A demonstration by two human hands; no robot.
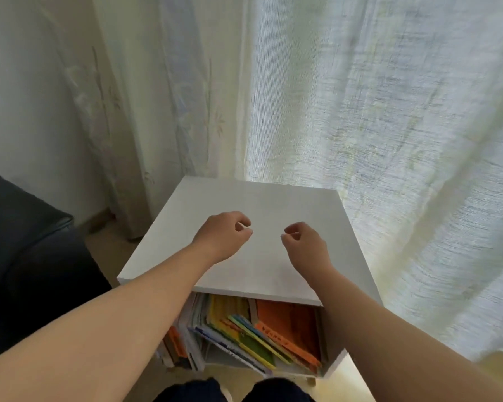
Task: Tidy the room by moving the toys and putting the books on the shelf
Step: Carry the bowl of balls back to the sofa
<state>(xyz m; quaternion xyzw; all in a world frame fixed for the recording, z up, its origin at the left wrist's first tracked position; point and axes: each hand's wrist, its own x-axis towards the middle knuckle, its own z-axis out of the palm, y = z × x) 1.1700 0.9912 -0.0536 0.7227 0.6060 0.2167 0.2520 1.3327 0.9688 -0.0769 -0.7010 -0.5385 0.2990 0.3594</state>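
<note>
Sitting in the open compartment under the white top of the shelf (pixel 273 204), the books (pixel 244 335) are piled in pretty loosely. Most of them lean over at a slant instead of standing straight. A big orange book (pixel 288 320) is on the right side of the pile, with thin yellow, green and blue ones fanned out in front of it. There's another narrower compartment to the left of a white divider, with a few more books (pixel 176 343) standing in it, one with an orange spine.

Both hands are out over the shelf top, well apart from the books below. The left hand (pixel 221 236) has its fingers loosely curled with the thumb close to the forefinger, and it's holding nothing. The right hand (pixel 305 245) is just beside it in the same relaxed, half-curled shape, also holding nothing. Can't tell if either one touches the top or just hangs above it. The bare forearms run back toward the camera, and the right one crosses in front of the shelf's right edge.

Behind and to the right of the shelf hangs a pale sheer curtain (pixel 389 111) with light coming through. A dark sofa (pixel 26 256) is off to the left, with a strip of beige floor (pixel 105 245) between it and the shelf. The person's knees (pixel 186 391), in dark trousers, show at the bottom edge.
</note>
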